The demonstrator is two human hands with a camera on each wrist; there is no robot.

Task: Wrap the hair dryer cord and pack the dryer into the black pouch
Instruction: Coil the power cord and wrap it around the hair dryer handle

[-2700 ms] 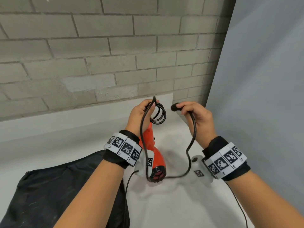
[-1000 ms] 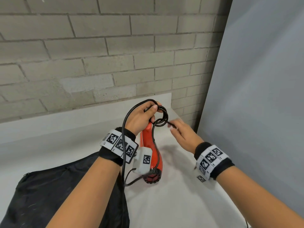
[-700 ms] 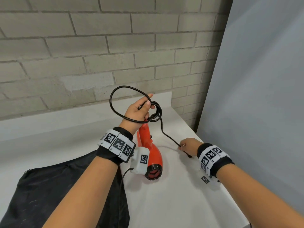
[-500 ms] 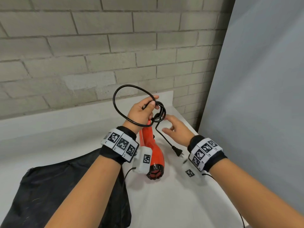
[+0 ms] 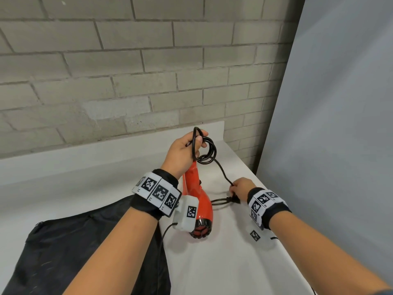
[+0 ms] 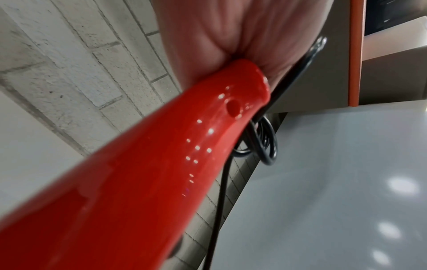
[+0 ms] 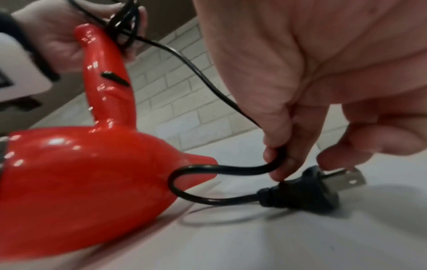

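1. Lying flat at the left, the black pouch (image 5: 70, 250) holds nothing yet; packing is not begun.
2. Gripping the handle end of the red hair dryer (image 5: 196, 201) with several cord (image 5: 205, 151) coils, the left hand (image 5: 182, 151) stands the dryer on the white counter (image 5: 223, 262).
3. Pinching the loose cord just behind the plug (image 7: 307, 190), the right hand (image 5: 240, 187) has one short tail left to wind.
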